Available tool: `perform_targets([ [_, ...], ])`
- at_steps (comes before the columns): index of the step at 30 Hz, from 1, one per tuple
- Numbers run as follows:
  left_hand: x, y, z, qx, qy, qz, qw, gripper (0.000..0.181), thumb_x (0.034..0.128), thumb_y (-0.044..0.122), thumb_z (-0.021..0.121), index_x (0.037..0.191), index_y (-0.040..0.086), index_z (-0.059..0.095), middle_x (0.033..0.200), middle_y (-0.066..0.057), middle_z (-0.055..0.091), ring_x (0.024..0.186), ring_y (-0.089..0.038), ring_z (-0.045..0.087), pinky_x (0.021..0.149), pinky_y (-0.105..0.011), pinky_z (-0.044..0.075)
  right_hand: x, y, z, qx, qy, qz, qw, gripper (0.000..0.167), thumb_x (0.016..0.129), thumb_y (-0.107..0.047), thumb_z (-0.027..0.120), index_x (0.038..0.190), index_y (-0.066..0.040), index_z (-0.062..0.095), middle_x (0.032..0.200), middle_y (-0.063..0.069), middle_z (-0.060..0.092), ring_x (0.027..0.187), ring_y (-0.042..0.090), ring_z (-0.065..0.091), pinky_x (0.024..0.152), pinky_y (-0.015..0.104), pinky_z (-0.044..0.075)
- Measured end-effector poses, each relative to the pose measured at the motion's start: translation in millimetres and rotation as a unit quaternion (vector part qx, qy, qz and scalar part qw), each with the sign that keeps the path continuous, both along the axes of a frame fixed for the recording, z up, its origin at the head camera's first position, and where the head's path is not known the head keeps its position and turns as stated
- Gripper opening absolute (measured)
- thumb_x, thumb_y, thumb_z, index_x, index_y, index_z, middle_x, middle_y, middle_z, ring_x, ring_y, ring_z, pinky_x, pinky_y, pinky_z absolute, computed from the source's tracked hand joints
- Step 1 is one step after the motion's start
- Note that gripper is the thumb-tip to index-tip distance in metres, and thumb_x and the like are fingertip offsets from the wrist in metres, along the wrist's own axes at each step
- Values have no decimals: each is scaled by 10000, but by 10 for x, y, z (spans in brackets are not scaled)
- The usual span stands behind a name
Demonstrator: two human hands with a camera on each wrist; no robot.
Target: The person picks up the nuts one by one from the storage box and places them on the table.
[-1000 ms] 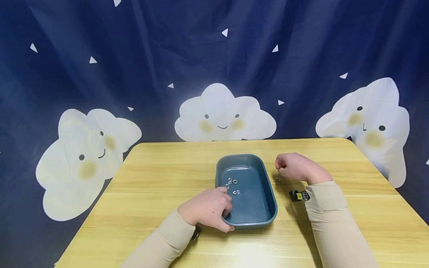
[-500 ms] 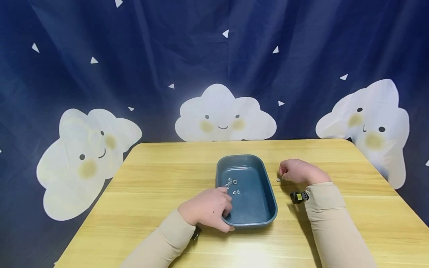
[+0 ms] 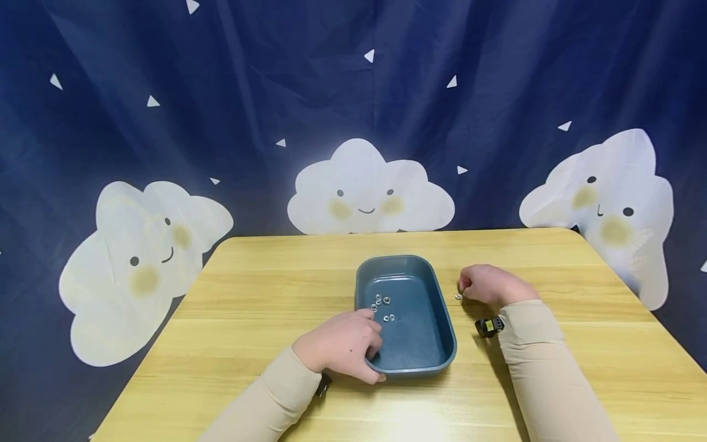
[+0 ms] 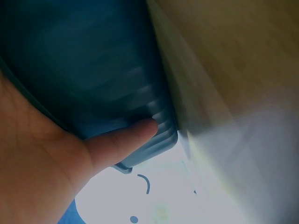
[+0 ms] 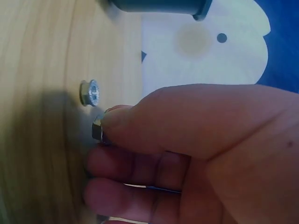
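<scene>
My left hand grips the near left edge of a dark blue-green tray, its fingers curled over the rim. In the left wrist view the thumb presses the tray's outer wall. Several small metal nuts lie in the tray's left half. Right of the tray, my right hand is low over the table. Seen from the right wrist, it pinches a metal flange nut by the thumb and forefinger; the thumb covers part of it. Another flange nut lies on the table just beside the fingertips.
The pale wooden table extends around the tray on every side. Behind its far edge hangs a dark blue curtain with white clouds. A small black camera sits at the right wrist, over the table.
My right hand has dropped slightly toward me and a little to the right, so the loose nut on the table shows more clearly. The left hand and the tray have stayed put.
</scene>
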State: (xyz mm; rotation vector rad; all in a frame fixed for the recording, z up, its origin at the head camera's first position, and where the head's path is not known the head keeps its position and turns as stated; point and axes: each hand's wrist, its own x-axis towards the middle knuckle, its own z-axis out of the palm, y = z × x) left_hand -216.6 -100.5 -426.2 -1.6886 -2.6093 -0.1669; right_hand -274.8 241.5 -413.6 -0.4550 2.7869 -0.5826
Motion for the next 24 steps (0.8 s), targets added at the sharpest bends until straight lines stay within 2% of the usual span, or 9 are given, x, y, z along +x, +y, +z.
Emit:
perform_targets([
  [5, 4, -7, 2, 7, -13, 1, 10000, 459, 728, 549, 772, 535, 280, 454, 629, 209, 382, 717, -35, 353, 810, -185, 345, -17, -30, -34, 185, -3, -7, 9998, 116, 857, -22, 592, 805, -126, 602, 760, 8, 541, 714, 198, 498, 661, 353, 379],
  [12, 10, -7, 6, -5, -33, 25, 10000, 455, 729, 548, 770, 533, 278, 460, 627, 205, 383, 728, -46, 352, 713, -181, 314, -18, -27, -40, 150, -72, -41, 9999, 137, 839, 4, 567, 797, -125, 588, 746, 9, 530, 709, 198, 501, 649, 349, 376],
  [24, 3, -6, -5, 0, -7, 19, 10000, 455, 725, 553, 772, 535, 280, 461, 627, 207, 384, 731, -44, 356, 716, -179, 320, 10, 4, -13, 49, -105, -81, 9999, 116, 849, -11, 563, 840, -119, 603, 803, 13, 567, 751, 205, 529, 689, 361, 409],
])
